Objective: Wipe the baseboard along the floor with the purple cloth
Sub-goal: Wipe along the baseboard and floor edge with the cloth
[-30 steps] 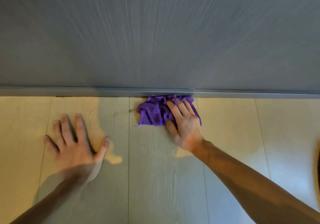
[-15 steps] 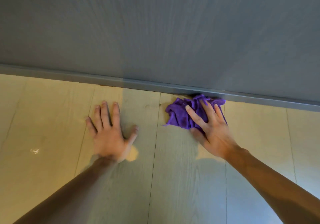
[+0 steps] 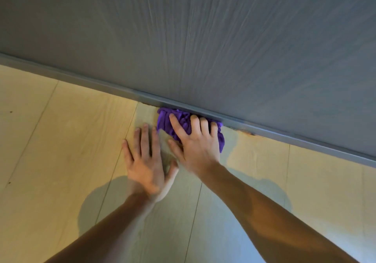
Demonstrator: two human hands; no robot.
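Head view of baseboard wiping. The right hand point(image 3: 196, 146) lies palm-down with fingers spread over a crumpled purple microfibre cloth point(image 3: 179, 120), pressing it against the narrow grey baseboard strip point(image 3: 284, 134) where that strip meets the pale wood-plank floor point(image 3: 61, 140). The cloth is bunched, not folded, so its bulk probably fills the corner between floor and strip. It is pressed under the fingers, not pinched or gripped. The left hand point(image 3: 146, 161) rests flat on the floor just beside the right, fingers extended and slightly apart, holding nothing; its placement suggests it carries the person's weight while the body leans toward the grey wood-grain wall panel point(image 3: 203, 39). A small rust-coloured mark point(image 3: 247, 133) shows at the strip's lower edge, just right of the cloth. Long stretches of baseboard extend either side; which are already wiped cannot be told.
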